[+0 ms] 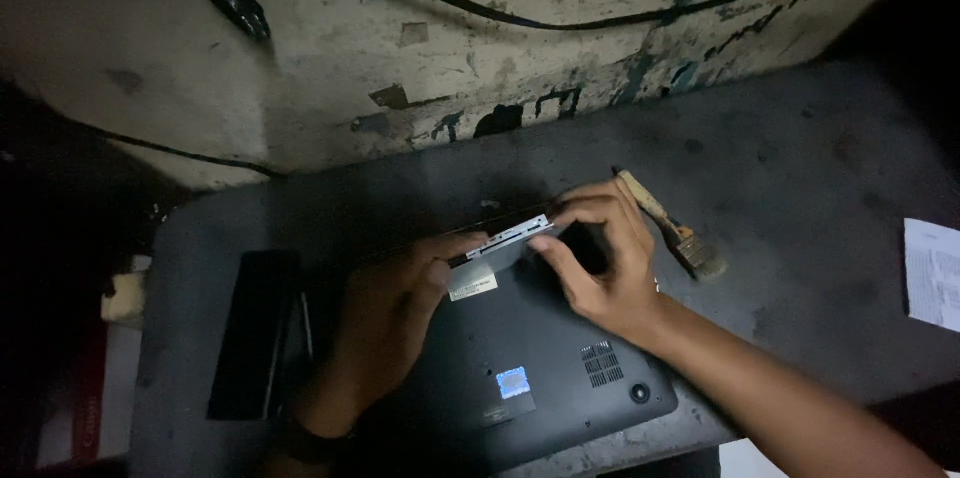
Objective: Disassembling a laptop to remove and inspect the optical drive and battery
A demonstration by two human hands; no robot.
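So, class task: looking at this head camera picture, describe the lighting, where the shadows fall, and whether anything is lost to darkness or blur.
Head view: dim overall, with light on the wall and centre; the left hand is shadowed, the right hand better lit; the silver drive between them is brightest; the laptop reads dark; the black pack and picture corners sink into darkness; the brush looks slightly soft.

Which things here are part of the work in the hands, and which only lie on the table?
In use:
- left hand
- right hand
- black laptop lying upside down
- thin silver flat drive at its edge

Lying about:
- wooden-handled paintbrush
- black flat rectangular part
- white paper sheet
- grey table
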